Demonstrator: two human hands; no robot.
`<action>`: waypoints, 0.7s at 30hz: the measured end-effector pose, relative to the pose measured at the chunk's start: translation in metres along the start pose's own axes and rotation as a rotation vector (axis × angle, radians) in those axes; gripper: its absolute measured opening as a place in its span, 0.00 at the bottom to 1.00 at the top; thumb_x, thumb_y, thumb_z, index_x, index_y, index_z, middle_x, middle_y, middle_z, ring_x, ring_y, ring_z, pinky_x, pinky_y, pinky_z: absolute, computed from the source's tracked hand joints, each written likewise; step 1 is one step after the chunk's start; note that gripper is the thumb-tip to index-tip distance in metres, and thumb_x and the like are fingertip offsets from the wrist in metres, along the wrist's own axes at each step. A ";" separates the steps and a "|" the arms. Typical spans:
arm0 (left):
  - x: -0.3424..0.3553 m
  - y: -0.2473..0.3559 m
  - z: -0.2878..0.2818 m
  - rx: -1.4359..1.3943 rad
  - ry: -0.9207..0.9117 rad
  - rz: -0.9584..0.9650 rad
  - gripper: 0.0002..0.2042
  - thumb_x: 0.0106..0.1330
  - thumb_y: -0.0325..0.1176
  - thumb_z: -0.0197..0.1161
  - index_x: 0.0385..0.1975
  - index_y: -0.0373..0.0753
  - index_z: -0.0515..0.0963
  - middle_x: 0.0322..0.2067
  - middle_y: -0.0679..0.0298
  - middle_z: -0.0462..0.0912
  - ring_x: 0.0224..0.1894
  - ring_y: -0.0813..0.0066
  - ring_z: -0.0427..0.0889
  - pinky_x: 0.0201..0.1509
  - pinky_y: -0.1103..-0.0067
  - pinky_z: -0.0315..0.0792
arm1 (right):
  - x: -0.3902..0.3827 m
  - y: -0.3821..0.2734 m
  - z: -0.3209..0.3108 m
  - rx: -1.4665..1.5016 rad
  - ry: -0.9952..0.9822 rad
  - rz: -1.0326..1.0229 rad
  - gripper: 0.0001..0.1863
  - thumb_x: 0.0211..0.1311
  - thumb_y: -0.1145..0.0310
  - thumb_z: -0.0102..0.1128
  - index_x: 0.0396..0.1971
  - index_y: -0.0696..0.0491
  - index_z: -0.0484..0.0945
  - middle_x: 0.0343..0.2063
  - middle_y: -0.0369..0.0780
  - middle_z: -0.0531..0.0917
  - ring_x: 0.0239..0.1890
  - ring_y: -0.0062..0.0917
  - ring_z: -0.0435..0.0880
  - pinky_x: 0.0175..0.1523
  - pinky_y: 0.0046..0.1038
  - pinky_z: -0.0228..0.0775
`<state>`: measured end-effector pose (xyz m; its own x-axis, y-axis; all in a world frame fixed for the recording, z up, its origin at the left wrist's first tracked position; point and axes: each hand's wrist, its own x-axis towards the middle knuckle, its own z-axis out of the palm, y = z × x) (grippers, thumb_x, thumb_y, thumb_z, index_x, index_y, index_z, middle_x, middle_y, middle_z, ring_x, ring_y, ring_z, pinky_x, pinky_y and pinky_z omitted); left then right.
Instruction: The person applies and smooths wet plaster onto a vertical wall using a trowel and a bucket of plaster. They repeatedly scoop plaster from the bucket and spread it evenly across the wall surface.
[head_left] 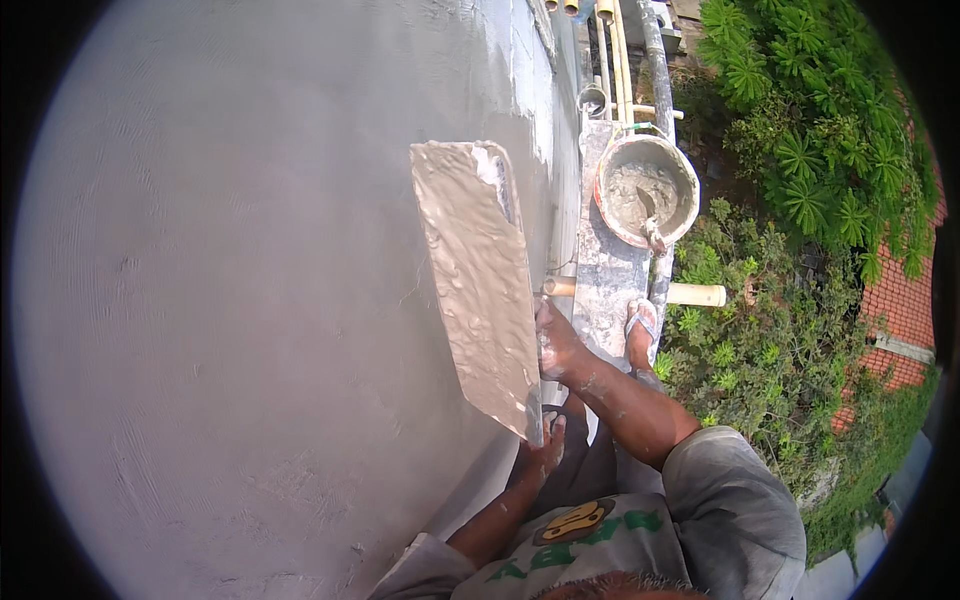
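Note:
A long plastering float (475, 275), its face coated with wet grey mortar, is held up close beside the grey plastered wall (250, 280). My right hand (556, 342) is closed on it behind its right edge, and the float hides part of the fingers. At the lower corner, my left hand (546, 447) grips the float's end. Whether the float touches the wall, I cannot tell. Farther off, a bucket (677, 165) of mortar stands on the scaffold plank, with a trowel (650, 220) resting in it.
The narrow scaffold plank (605, 265) runs along the wall, with my sandalled foot (641, 328) on it. Bamboo poles (697, 294) cross under and beyond it. A small pail (592, 98) stands farther along. Past the right edge are shrubs (760, 310) and a tiled roof (900, 295) below.

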<state>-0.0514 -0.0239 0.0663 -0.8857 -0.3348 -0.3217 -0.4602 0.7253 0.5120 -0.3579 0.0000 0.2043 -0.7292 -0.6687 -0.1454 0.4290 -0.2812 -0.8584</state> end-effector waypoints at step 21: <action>-0.043 -0.008 0.001 -0.015 -0.437 -0.517 0.22 0.69 0.50 0.45 0.39 0.34 0.74 0.40 0.47 0.77 0.47 0.47 0.74 0.50 0.58 0.64 | 0.119 -0.041 -0.019 -0.093 0.446 0.190 0.09 0.51 0.74 0.55 0.31 0.61 0.68 0.14 0.39 0.70 0.13 0.24 0.70 0.20 0.28 0.64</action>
<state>-0.0097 -0.0146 0.0758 -0.4463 -0.3599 -0.8193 -0.8215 0.5279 0.2157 -0.4723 -0.0547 0.2123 -0.8088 -0.3362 -0.4825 0.5418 -0.1072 -0.8336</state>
